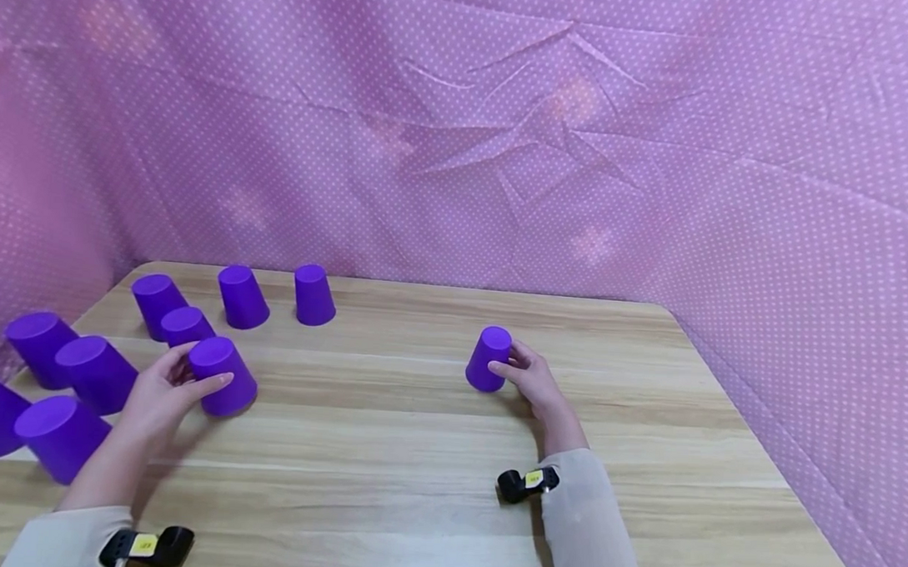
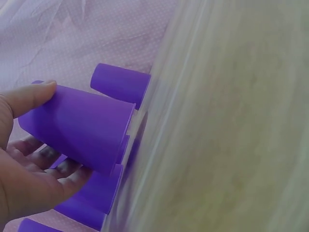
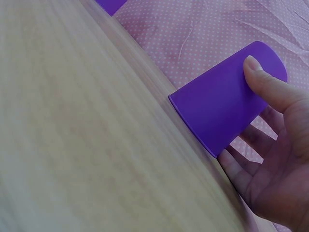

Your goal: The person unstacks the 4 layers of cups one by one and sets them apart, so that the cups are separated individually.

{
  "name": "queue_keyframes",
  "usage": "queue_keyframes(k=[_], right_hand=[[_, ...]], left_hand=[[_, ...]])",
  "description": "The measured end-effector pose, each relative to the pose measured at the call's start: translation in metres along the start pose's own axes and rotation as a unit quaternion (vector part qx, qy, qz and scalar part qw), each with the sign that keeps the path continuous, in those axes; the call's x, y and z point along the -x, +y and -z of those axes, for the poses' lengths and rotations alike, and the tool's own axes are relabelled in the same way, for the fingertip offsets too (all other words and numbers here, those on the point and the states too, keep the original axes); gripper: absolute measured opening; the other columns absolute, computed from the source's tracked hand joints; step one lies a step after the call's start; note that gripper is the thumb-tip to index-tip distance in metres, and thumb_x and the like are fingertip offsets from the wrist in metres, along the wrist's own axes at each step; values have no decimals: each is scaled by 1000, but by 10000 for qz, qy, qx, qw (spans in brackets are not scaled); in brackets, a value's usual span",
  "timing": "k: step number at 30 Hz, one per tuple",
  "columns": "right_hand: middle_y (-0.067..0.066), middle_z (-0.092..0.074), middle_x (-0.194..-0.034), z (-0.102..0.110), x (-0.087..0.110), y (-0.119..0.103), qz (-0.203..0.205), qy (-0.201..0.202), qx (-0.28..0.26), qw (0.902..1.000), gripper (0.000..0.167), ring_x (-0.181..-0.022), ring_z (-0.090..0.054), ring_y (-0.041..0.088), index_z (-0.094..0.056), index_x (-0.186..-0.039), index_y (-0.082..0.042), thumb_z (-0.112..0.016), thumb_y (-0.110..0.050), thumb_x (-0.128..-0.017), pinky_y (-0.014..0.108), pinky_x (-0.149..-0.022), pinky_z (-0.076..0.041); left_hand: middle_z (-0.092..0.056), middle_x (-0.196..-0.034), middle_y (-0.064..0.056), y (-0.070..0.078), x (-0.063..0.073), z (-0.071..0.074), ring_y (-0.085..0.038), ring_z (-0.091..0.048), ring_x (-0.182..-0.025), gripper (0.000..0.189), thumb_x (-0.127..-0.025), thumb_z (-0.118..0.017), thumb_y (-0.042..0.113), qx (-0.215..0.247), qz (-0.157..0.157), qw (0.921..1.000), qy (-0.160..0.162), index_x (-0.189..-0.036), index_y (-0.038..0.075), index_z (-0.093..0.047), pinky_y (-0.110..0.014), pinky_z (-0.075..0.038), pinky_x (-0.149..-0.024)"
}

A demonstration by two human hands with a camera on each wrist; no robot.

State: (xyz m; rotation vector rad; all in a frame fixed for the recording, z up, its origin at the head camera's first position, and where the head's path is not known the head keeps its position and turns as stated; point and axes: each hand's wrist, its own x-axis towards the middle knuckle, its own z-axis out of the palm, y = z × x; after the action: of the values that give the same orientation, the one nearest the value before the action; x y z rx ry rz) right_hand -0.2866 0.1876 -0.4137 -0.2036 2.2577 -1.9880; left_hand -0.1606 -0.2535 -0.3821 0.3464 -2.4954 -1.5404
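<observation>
My left hand (image 1: 157,394) holds an upside-down purple cup (image 1: 224,377) by its side, thumb across the front and fingers behind. In the left wrist view the thumb lies near the base of this cup (image 2: 79,125); whether its rim touches the table is hard to tell. Farther right, my right hand (image 1: 535,382) grips another upside-down purple cup (image 1: 487,360) between thumb and fingers. The right wrist view shows this cup (image 3: 222,99) with its rim down at the wooden surface.
Several more upside-down purple cups stand at the left of the wooden table (image 1: 388,465), including one at the back (image 1: 314,295) and one at the near left (image 1: 61,437). A pink dotted cloth (image 1: 459,150) hangs behind and along the sides.
</observation>
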Motion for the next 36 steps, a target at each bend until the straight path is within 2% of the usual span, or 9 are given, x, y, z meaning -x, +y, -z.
queue_keyframes(k=[4,8,14,18,22,27,32,34,36], right_hand=[[17,-48,-120,-1,-1,-1,98,-24,-81,9999,55,-110,-43,28,-45,-125,-6,-67,-9,-74,38,-96,-29],[17,-48,-119,-1,-1,-2,115,-35,-97,9999,54,-110,-43,28,-45,-125,-5,-66,-8,-75,39,-96,-29],[16,-48,-120,-1,-1,-2,71,-33,-84,9999,57,-110,-43,27,-45,-125,-7,-68,-11,-74,38,-96,-29],[13,-48,-120,-2,0,-2,16,-6,-51,10000,57,-110,-43,26,-45,-125,-10,-68,-14,-73,37,-96,-28],[12,-49,-120,-2,1,-2,18,-25,-57,10000,56,-111,-42,25,-45,-125,-11,-68,-15,-74,38,-97,-27],[14,-47,-121,-3,4,-4,76,-91,-93,9999,57,-112,-41,27,-43,-127,-9,-67,-14,-75,39,-97,-26],[17,-46,-122,0,5,-4,162,-101,-95,9998,57,-112,-41,29,-42,-127,-6,-66,-11,-75,38,-97,-26],[15,-47,-121,1,4,-1,142,-84,-78,9998,57,-112,-41,28,-42,-127,-8,-67,-12,-75,38,-97,-27],[14,-47,-121,0,3,-1,103,-78,-75,9999,57,-112,-41,27,-43,-127,-9,-67,-12,-75,37,-97,-27]], left_hand=[[-34,-127,-18,-4,-1,1,-10,-38,-106,76,-77,-65,31,4,-14,10000,-24,-134,3,-23,-8,-36,-79],[-36,-126,-17,-1,2,2,-10,-39,-105,76,-78,-64,29,-29,-155,9998,-110,-134,0,-22,-7,-37,-78],[-38,-123,-10,-2,3,2,-11,-38,-109,74,-78,-64,27,122,-119,9998,-68,-134,1,-23,-9,-35,-83],[-37,-124,-11,-2,2,2,-13,-36,-111,74,-78,-64,26,217,-99,9997,-82,-134,1,-23,-12,-35,-86],[-38,-122,-10,-2,2,2,-8,-37,-106,73,-78,-64,24,162,-136,9998,-58,-133,0,-23,-10,-35,-84],[-32,-130,-21,-7,-2,2,-19,-35,-114,74,-78,-64,25,128,-122,9998,-47,-134,1,-22,-17,-33,-91],[-34,-130,-18,-16,-5,-2,-17,-36,-114,75,-77,-65,27,314,-147,9994,-52,-135,4,-23,-19,-31,-93],[-33,-130,-19,-12,-2,-3,-20,-35,-115,75,-78,-65,26,312,-100,9994,-57,-135,2,-23,-23,-31,-94],[-26,-132,-26,-5,2,-3,-29,-30,-118,76,-79,-64,26,242,-17,9997,-87,-134,-1,-20,-30,-29,-97]])
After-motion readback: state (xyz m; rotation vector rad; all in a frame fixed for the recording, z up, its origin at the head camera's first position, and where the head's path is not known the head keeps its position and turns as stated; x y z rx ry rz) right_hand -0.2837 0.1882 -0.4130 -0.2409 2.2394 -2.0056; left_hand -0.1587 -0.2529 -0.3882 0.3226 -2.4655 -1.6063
